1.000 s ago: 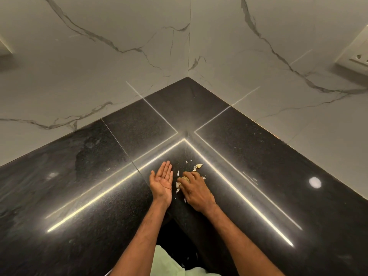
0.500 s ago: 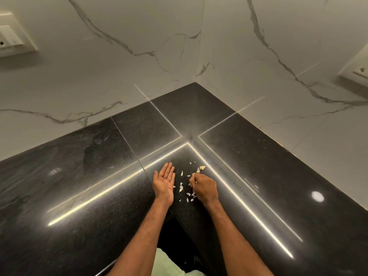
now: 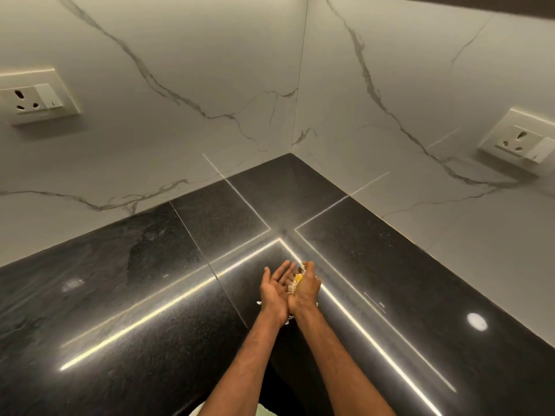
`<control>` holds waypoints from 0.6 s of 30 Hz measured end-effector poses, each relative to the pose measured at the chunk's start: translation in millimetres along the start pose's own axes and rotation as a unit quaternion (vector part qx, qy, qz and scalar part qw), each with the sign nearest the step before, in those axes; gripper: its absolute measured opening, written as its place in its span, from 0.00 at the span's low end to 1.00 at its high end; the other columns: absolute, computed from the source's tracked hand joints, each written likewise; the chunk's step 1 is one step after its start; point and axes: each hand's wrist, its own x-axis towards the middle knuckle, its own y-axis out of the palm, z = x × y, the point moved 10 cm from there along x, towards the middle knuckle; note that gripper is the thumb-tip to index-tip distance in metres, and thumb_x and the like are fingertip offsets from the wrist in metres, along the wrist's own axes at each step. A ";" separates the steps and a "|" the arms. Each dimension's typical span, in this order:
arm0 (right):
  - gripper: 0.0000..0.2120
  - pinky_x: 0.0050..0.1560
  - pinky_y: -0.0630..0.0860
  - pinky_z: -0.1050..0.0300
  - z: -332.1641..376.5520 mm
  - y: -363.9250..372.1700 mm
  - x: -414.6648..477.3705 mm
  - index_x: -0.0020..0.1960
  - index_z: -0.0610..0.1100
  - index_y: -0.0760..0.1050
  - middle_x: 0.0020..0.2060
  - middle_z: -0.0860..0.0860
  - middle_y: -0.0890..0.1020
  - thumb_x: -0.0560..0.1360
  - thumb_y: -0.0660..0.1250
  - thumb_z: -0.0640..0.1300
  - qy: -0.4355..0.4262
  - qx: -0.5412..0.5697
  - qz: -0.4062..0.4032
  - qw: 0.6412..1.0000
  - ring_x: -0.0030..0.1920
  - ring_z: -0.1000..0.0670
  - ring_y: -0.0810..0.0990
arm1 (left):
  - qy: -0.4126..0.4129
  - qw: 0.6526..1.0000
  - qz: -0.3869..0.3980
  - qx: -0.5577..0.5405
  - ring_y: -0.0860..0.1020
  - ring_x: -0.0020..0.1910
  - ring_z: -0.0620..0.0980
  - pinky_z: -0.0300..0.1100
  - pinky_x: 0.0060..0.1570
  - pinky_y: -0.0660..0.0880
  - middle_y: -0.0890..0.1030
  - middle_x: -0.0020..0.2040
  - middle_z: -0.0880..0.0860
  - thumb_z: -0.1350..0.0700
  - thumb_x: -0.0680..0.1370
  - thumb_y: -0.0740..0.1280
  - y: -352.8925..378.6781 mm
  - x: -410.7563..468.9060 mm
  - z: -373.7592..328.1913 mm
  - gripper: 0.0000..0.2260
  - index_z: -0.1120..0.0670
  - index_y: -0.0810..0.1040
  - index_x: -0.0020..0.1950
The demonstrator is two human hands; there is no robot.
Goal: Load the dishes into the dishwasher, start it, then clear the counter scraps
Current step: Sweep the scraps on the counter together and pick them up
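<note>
Left hand: our left hand lies palm up and spread, cupped beside the right one; it grips nothing, only catches.
Right hand: our right hand is curled round a clump of scraps, pale with a yellow bit, tipping them into the left palm.
Strays: a few flecks lie on the worktop near the wrists.
Risk: we judge the loose bits may slip between the fingers; a hurried tip would scatter them again.
Surface: black polished stone; light strips mirror in it.
Room: a corner of veined marble walls; a socket on either side.
</note>
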 end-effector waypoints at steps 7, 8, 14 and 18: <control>0.15 0.64 0.73 0.44 7.6 45.2 -19.6 0.51 0.40 0.76 0.51 0.42 0.79 0.76 0.61 0.51 -0.232 -0.402 0.142 0.874 0.55 0.45 0.77 | -0.002 0.997 0.021 0.075 0.81 0.52 0.55 0.46 0.54 0.76 0.82 0.55 0.61 0.45 0.83 0.54 5.6 -7.3 -9.4 0.24 0.59 0.84 0.53; 0.18 0.64 0.71 0.44 12.7 48.8 -23.8 0.55 0.38 0.76 0.54 0.42 0.77 0.77 0.58 0.52 -0.271 -0.453 0.134 0.839 0.56 0.45 0.75 | -0.006 0.996 0.020 0.085 0.81 0.51 0.55 0.47 0.53 0.76 0.82 0.54 0.60 0.45 0.83 0.55 3.5 -6.5 -11.3 0.23 0.58 0.85 0.51; 0.30 0.76 0.33 0.58 24.3 52.4 -25.4 0.71 0.45 0.67 0.73 0.55 0.64 0.74 0.45 0.55 -0.359 -0.530 0.094 0.763 0.77 0.54 0.54 | -0.042 0.995 0.040 0.077 0.78 0.64 0.57 0.51 0.68 0.70 0.80 0.63 0.61 0.48 0.84 0.56 8.9 -15.4 -10.6 0.21 0.60 0.78 0.65; 0.22 0.73 0.27 0.51 27.3 57.0 -26.1 0.64 0.50 0.68 0.77 0.59 0.56 0.74 0.47 0.50 -0.378 -0.572 0.093 0.722 0.78 0.58 0.43 | -0.055 0.997 0.019 0.055 0.75 0.66 0.60 0.55 0.73 0.65 0.79 0.64 0.63 0.50 0.84 0.53 4.3 -14.5 -9.2 0.21 0.61 0.76 0.68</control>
